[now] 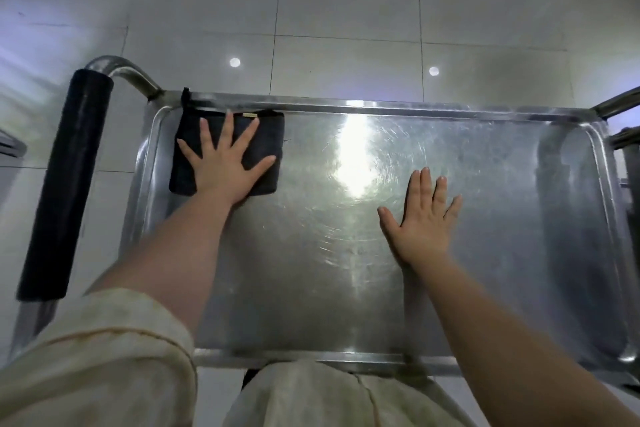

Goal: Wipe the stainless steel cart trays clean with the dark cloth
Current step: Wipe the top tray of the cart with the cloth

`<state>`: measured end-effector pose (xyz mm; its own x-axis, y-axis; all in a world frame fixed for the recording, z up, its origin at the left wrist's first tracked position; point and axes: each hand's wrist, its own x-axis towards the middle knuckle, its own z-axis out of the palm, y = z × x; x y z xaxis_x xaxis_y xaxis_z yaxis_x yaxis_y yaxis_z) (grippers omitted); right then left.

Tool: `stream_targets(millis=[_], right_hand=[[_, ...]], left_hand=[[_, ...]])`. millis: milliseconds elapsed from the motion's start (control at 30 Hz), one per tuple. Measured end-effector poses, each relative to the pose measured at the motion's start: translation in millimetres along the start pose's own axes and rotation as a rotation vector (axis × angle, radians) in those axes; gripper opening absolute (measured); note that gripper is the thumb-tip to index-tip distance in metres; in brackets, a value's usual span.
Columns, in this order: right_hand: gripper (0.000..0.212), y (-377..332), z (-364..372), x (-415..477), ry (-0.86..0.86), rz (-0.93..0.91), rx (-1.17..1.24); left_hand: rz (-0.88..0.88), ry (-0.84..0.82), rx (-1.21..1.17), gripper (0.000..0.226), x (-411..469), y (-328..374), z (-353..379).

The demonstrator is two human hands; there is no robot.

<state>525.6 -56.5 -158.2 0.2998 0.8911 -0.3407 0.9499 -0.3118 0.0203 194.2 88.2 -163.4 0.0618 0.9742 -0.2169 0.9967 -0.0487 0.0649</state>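
Observation:
The top stainless steel tray (502,253) of the cart fills the middle of the head view, its surface shiny with swirl marks. A folded dark cloth (270,135) lies flat in the tray's far left corner, against the far rim. My left hand (227,163) presses flat on the cloth with fingers spread straight. My right hand (424,215) rests flat on the bare tray right of centre, fingers straight and slightly spread, apart from the cloth.
The cart's handle with a dark foam grip (65,184) runs along the left side. More metal frame (623,135) shows at the right edge. White glossy floor tiles (346,10) surround the cart. My pale clothing (311,395) is against the near rim.

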Motion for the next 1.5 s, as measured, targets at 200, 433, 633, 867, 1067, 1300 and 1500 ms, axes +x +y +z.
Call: stream_targets(millis=[200, 433, 633, 867, 1067, 1300, 1500], right_hand=[[0.065, -57.8, -3.0, -20.4, 0.014, -0.279, 0.106], [0.062, -61.4, 13.3, -24.6, 0.03, -0.257, 0.004], [0.063, -63.9, 12.3, -26.6, 0.024, -0.242, -0.01], [0.064, -66.2, 12.4, -28.0, 0.031, -0.241, 0.03], [0.064, -65.8, 15.8, -29.8, 0.046, -0.255, 0.012], [0.063, -68.8, 15.4, -29.7, 0.066, -0.268, 0.028], [0.052, -38.2, 1.3, -25.8, 0.004, -0.366, 0.685]], left_hand=[[-0.046, -0.049, -0.004, 0.075, -11.6, -48.1, -6.5], [-0.132, -0.089, 0.025, 0.077, -68.8, -68.5, 0.4], [-0.142, -0.109, 0.041, 0.081, -169.8, -80.9, 21.5], [-0.197, -0.151, 0.028, 0.082, -244.2, -88.1, 34.5], [-0.245, -0.147, -0.008, 0.081, -268.0, -64.6, 41.6], [-0.132, -0.09, -0.041, 0.082, -261.0, 25.7, 53.1], [-0.152, -0.128, -0.088, 0.081, -234.8, 127.2, 53.1]])
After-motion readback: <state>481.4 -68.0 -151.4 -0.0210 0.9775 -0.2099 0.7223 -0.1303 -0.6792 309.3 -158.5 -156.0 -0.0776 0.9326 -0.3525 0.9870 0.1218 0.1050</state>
